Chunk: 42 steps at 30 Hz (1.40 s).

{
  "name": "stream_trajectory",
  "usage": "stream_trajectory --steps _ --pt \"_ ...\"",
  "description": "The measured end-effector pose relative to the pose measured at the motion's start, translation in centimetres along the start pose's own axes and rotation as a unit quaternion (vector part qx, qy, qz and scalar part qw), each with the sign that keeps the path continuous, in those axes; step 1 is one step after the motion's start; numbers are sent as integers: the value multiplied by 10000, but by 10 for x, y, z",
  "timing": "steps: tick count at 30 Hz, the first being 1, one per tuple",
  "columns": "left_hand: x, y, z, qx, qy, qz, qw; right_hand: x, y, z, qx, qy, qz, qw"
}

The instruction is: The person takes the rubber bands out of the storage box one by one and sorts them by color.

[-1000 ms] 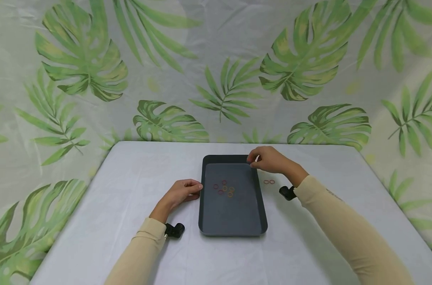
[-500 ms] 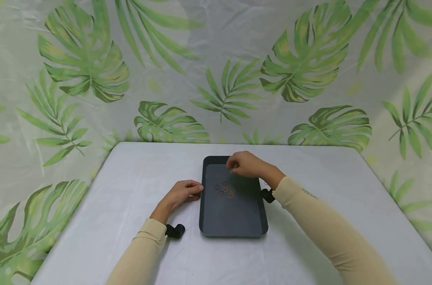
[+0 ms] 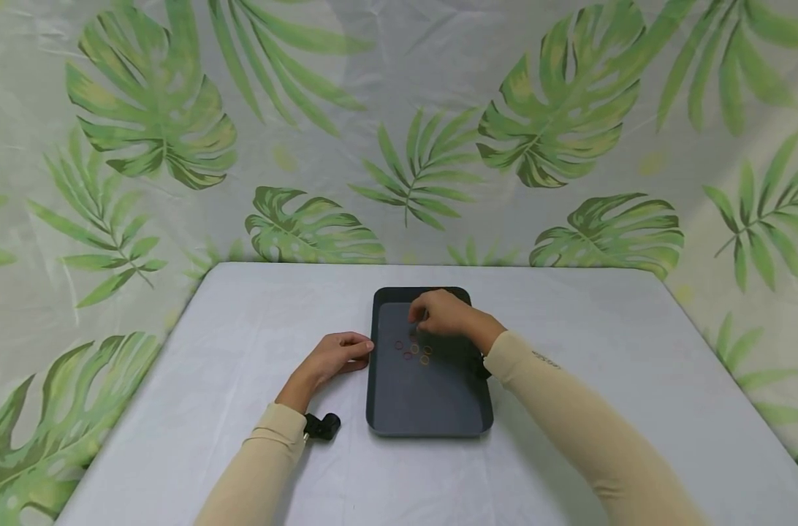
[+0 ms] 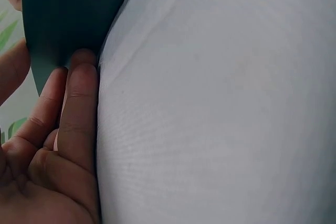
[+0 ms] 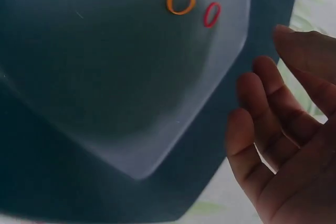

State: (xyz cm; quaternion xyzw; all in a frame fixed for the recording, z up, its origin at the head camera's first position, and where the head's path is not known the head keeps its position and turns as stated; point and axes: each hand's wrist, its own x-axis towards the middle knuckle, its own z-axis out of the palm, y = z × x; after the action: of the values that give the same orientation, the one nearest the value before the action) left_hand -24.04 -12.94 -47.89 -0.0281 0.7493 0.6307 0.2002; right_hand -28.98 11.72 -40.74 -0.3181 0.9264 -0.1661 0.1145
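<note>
A dark grey rectangular tray (image 3: 432,402) lies on the white table. Near its middle is a loose group of small rubber bands, some red (image 5: 206,18) and some orange-yellow (image 5: 169,2). My right hand (image 3: 440,313) hovers over the tray's far half, fingertips close above the group and near a red band. In the right wrist view its fingers (image 5: 247,90) are loosely bent, and nothing shows between them. My left hand (image 3: 333,356) stays at the tray's left side, straight fingers (image 4: 79,98) touching the outer wall and the thumb (image 4: 13,72) at the rim.
The white-covered table (image 3: 280,299) extends on every side of the tray. A leafy green cloth (image 3: 425,88) hangs behind it. Black wrist cameras are worn below the hands; the left one (image 3: 323,426) sits just off the tray's near left side.
My right hand has moved from the tray's far right corner leftward and nearer, over the bands. Two red bands right of the tray are now hidden behind the right arm. The left hand stays put.
</note>
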Motion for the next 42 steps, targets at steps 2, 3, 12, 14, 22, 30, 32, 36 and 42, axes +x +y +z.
stream_trajectory --steps 2,3,12,14,22,30,32,36,42 --pt "0 0 0 0 -4 -2 10000 1 2 3 72 -24 78 9999" --pt "0 0 0 1 -3 -4 10000 2 3 4 112 -35 116 9999" --pt "0 0 0 -2 13 -7 10000 6 7 12 324 -9 271 9991" --pt "0 0 0 1 3 -6 10000 6 6 13 351 -36 329 9988" --pt "0 -1 0 6 -5 -19 10000 9 9 18 289 -84 460 9985" --pt "0 0 -1 -7 9 -43 10000 10 14 21 409 -102 649 9970" --pt "0 0 -1 2 -5 -45 10000 10 15 22 446 -91 708 9965" --pt "0 0 -1 6 -12 -36 10000 12 15 25 537 -26 681 9962" --pt "0 -1 -1 42 -20 16 10000 12 13 29 636 20 628 9960"
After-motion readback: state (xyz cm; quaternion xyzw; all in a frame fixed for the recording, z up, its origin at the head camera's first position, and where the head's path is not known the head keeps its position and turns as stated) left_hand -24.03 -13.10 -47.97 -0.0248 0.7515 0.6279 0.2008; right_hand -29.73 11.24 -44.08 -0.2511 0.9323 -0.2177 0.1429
